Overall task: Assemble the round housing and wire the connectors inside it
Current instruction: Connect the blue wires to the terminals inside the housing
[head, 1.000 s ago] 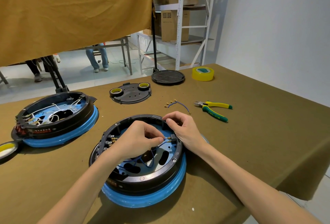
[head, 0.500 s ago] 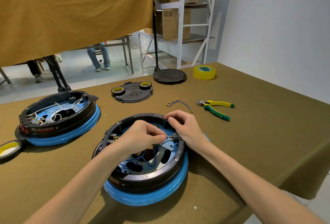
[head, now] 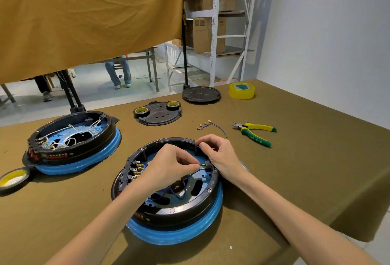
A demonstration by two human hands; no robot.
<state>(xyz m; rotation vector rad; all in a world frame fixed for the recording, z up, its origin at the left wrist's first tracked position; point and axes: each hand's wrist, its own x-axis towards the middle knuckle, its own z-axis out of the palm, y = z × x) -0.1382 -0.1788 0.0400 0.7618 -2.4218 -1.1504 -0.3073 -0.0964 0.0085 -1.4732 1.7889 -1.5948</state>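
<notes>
At the near centre of the table (head: 306,169) sits the round housing (head: 168,207), a black ring on a blue base, open side up. Both hands work at its right inner wall. The left hand (head: 168,167) pinches a brass spade connector (head: 202,166) on a blue wire (head: 175,193) between thumb and forefinger, its tip just at a small black terminal block (head: 207,165) fixed to the rim. The right hand (head: 219,155) rests curled over the rim beside that block, apparently steadying it, though whether its fingertips hold anything is hard to tell. The step in hand looks like seating this connector on its tab. Next comes a straight, firm push along the tab's line, with the housing braced against sliding. A spare wire harness (head: 209,126) lies farther back, with the pliers (head: 255,132) to its right.
</notes>
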